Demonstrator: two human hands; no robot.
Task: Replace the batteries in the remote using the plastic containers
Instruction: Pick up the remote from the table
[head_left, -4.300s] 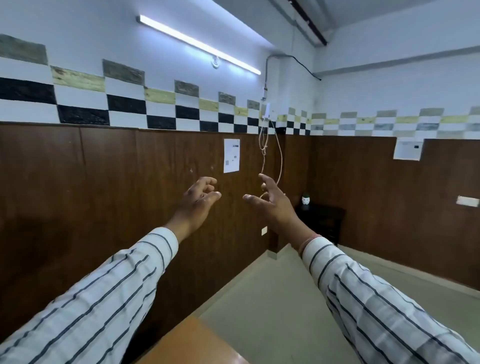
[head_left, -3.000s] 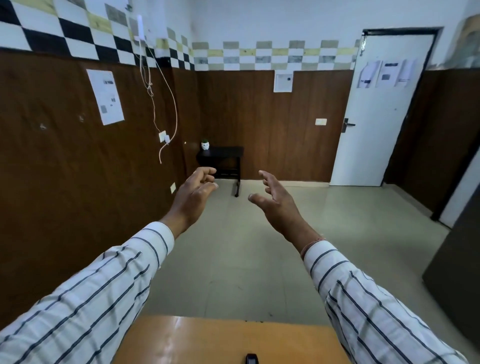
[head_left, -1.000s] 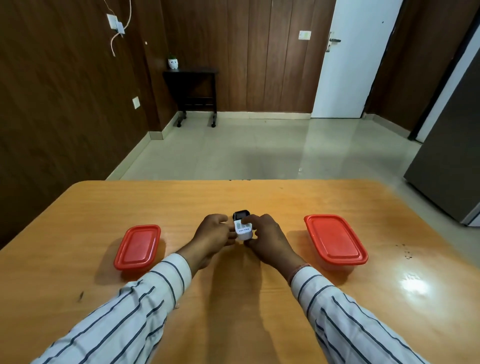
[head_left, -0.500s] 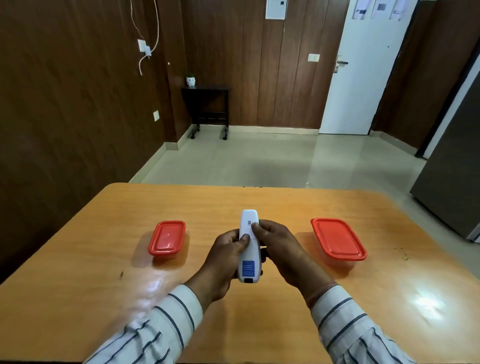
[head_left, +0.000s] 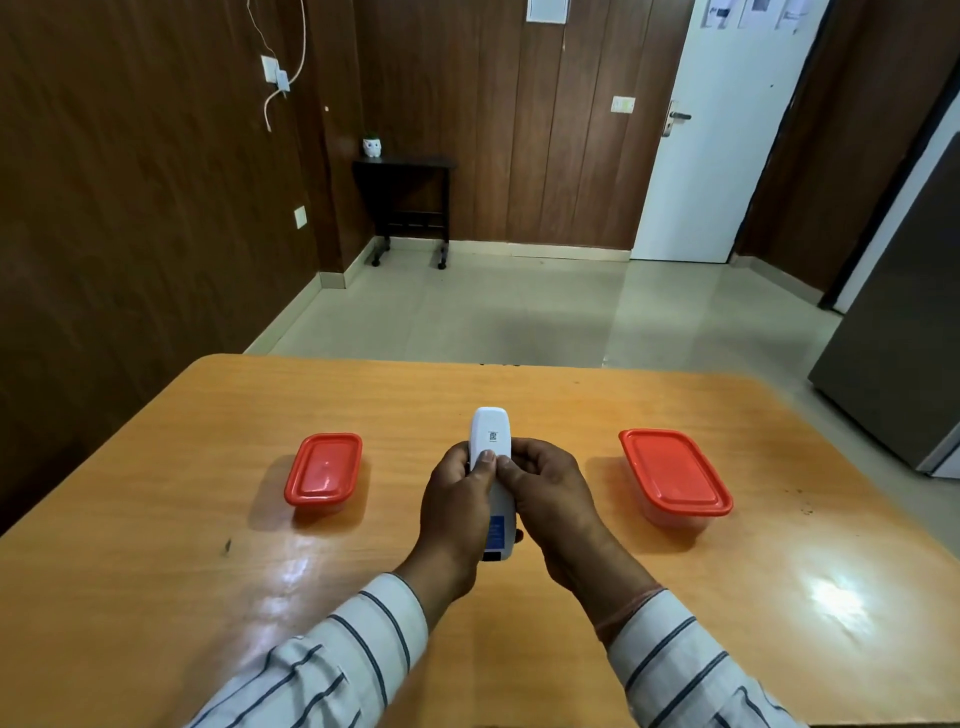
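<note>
I hold a white remote back side up above the middle of the wooden table; a small code label sits near its far end and a blue sticker near its near end. My left hand grips its left side and my right hand its right side, both thumbs pressed together on the back. A small clear plastic container with a red lid stands to the left. A larger red-lidded container stands to the right. Both lids are on.
Beyond the table's far edge lies bare tiled floor. A small dark side table with a white pot stands against the wood-panelled wall. A white door is at the back right, and a grey cabinet at the right.
My hands came down from the air to the table, picked up the remote and turned it back side up. Since half a second ago both thumbs have met on its back.
</note>
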